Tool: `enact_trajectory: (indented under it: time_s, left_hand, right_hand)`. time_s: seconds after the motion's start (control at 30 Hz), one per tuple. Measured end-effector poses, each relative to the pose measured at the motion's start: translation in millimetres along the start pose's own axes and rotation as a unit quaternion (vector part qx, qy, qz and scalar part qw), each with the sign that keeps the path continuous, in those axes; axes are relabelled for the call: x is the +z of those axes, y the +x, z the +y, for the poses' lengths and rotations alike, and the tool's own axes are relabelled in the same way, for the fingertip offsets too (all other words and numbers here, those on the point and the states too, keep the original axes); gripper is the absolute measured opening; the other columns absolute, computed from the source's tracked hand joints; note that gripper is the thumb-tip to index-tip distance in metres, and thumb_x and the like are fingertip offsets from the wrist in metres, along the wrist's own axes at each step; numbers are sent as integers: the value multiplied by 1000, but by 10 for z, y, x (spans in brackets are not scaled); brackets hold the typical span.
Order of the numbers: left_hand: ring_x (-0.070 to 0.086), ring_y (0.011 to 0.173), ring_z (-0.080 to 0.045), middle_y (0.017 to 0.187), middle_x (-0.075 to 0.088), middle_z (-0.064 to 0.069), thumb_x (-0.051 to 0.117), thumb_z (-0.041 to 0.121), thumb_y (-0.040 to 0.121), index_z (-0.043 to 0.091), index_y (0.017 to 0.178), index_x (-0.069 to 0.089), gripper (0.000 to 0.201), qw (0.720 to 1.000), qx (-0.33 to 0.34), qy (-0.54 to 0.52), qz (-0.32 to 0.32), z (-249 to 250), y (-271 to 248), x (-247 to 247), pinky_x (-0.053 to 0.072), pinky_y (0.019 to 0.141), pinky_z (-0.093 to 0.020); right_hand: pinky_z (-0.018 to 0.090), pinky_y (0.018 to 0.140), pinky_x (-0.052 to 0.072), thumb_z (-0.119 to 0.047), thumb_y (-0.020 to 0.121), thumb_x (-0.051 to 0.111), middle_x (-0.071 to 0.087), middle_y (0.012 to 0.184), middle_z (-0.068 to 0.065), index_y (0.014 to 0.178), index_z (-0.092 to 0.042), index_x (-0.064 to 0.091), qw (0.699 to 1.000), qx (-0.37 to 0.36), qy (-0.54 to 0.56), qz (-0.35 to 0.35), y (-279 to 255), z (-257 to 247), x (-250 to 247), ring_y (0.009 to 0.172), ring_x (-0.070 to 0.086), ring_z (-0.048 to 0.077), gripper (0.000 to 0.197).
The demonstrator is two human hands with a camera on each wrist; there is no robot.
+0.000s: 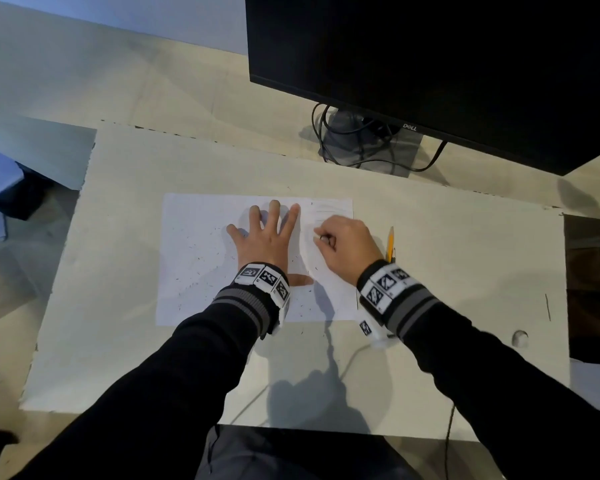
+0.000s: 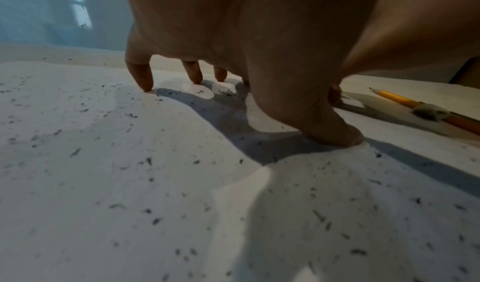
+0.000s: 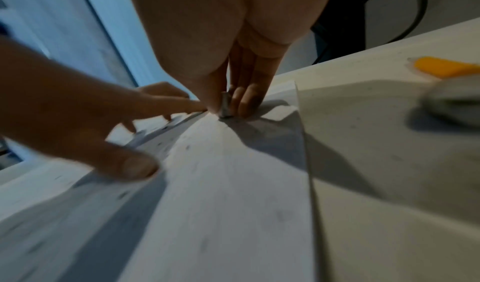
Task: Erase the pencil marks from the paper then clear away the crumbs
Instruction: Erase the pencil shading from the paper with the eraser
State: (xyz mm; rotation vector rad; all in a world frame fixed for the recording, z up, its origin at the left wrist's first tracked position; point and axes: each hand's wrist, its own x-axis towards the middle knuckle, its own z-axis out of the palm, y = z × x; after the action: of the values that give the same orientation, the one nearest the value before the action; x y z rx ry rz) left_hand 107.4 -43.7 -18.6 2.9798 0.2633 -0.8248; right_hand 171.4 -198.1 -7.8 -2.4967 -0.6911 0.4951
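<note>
The sheet of paper [image 1: 201,258] lies flat on the white board [image 1: 118,341], in front of the Dell monitor [image 1: 430,64]. The left hand [image 1: 267,240] rests on the paper's middle, fingers straight and spread, fingertips [image 2: 145,85] and thumb touching the sheet. The right hand [image 1: 347,247] sits just right of the left hand, fingers curled, pinching a small grey eraser [image 3: 225,105] upright, its lower end touching the paper. Faint pencil marks [image 1: 329,209] show on the paper beyond the right hand, near the far right corner. Dark eraser crumbs [image 2: 155,220] are scattered over the paper, mostly left of and nearer than the left hand; a few lie on the board past the near edge. A yellow pencil [image 1: 390,244] lies on the board just off the paper's right edge, beside the right hand.
</note>
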Motion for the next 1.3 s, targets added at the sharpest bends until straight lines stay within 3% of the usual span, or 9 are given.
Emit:
enact_trajectory:
  time_s: [0.1, 0.27, 0.4, 0.57, 0.7, 0.83, 1.0, 1.17, 1.3]
  left_hand:
    - [11, 139, -36, 154, -3, -3, 48, 98, 54, 32, 152, -22, 137, 1000, -1, 5, 3, 1, -1, 12, 32, 100, -64]
    - [12, 140, -36, 156, -1, -3, 52, 97, 53, 34, 152, -20, 137, 1000, -2, 3, 3, 9, -9, -13, 34, 99, -63]
    - [12, 140, -36, 157, -2, -3, 49, 98, 53, 33, 152, -21, 137, 1000, -3, 9, 4, -1, -17, -23, 34, 100, -63]
    - [11, 141, -37, 158, -5, -4, 48, 98, 54, 32, 151, -23, 138, 1000, -10, 8, -4, 44, -14, -36, 32, 101, -64]
    - [10, 141, -37, 159, -6, -5, 48, 98, 54, 32, 151, -24, 137, 1000, -8, 2, -6, 49, -15, -39, 32, 102, -65]
    - [11, 142, -36, 159, -7, -4, 49, 98, 54, 32, 151, -23, 137, 1000, -8, -1, -9, 44, -15, -38, 31, 103, -65]
    - [12, 140, -37, 158, -6, -4, 47, 99, 53, 32, 151, -23, 138, 1000, -8, 1, -3, 48, -11, -29, 33, 101, -65]
    - [13, 139, -36, 157, -5, -4, 47, 98, 54, 33, 152, -21, 137, 1000, -10, 3, -1, 53, -26, -41, 33, 101, -65]
    - [11, 141, -37, 158, -6, -4, 48, 98, 54, 32, 151, -24, 137, 1000, -10, 0, -5, 50, -20, -40, 32, 102, -65]
  right_hand:
    - [32, 82, 54, -16, 91, 65, 66, 89, -2, 89, -10, 71, 999, -9, 10, -31, -142, -7, -16, 82, 61, 14, 9]
    - [33, 82, 53, -16, 88, 67, 68, 85, -1, 91, -11, 73, 994, 60, 46, 72, 32, 33, 54, 80, 60, 15, 8]
    - [31, 76, 53, -14, 88, 68, 59, 79, -9, 82, -11, 69, 999, 10, 52, 6, -297, -70, 85, 72, 54, 9, 7]
    - [33, 83, 54, -14, 89, 66, 67, 87, 0, 90, -11, 73, 987, 104, 64, 100, -75, 35, 44, 79, 60, 14, 7]
    - [31, 81, 53, -16, 91, 64, 64, 84, -4, 87, -12, 70, 998, 41, 47, 11, -252, -125, 86, 78, 57, 12, 8]
    - [32, 80, 54, -13, 89, 67, 66, 83, -1, 91, -9, 73, 985, 120, 60, 111, -113, 103, -23, 74, 57, 13, 9]
    - [34, 79, 53, -16, 89, 66, 66, 84, 0, 86, -10, 73, 999, 40, 33, 17, -186, -69, 42, 78, 60, 17, 10]
    - [32, 74, 55, -15, 86, 70, 65, 76, -1, 82, -9, 73, 990, 89, 60, 89, 101, 70, -58, 69, 57, 13, 8]
    - [21, 73, 47, -16, 89, 67, 60, 79, -8, 84, -13, 71, 996, 63, 44, 43, -201, 16, 30, 72, 55, 8, 7]
